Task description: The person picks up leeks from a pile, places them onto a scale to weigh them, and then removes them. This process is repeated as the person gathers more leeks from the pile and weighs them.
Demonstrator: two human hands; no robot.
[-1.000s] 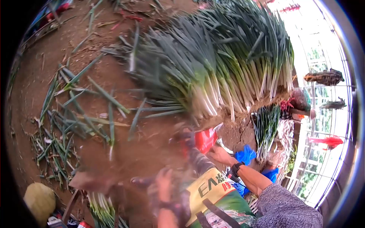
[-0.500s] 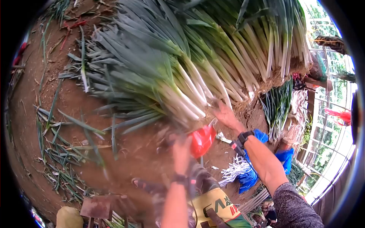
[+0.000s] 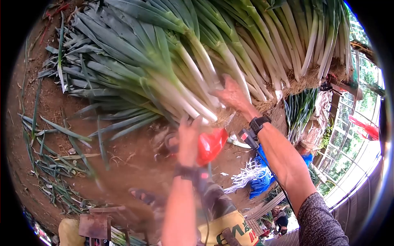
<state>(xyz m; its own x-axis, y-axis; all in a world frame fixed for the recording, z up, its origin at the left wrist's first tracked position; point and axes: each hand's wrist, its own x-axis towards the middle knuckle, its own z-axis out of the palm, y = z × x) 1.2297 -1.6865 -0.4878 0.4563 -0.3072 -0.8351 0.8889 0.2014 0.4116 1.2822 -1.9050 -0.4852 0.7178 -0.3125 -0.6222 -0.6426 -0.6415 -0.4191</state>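
Observation:
A large heap of leeks [image 3: 180, 88] lies in front of me, green leaves to the upper left and white stalks toward me. My right hand [image 3: 234, 96] is at the white stalks, its thumb and fingers apart. Lower and to the left, my left hand [image 3: 189, 133] reaches up to the root ends of the nearest leeks; its fingers are smeared by motion. Just right of that hand, close below the stalk ends, hangs a shiny red plastic bag [image 3: 211, 145]. Both wrists wear dark bands with small devices.
More leeks [image 3: 305, 45] with bushy roots stand along the upper right. Trimmed leaves [image 3: 61, 180] litter the soil at left. White strips [image 3: 246, 172] and a blue bundle [image 3: 262, 182] lie at lower right. A rusty stool [image 3: 94, 225] stands at lower left, near a yellow sack [image 3: 232, 227].
My left hand has moved up to the leeks' root ends. The right hand has shifted up and left onto the white stalks. The view has also moved.

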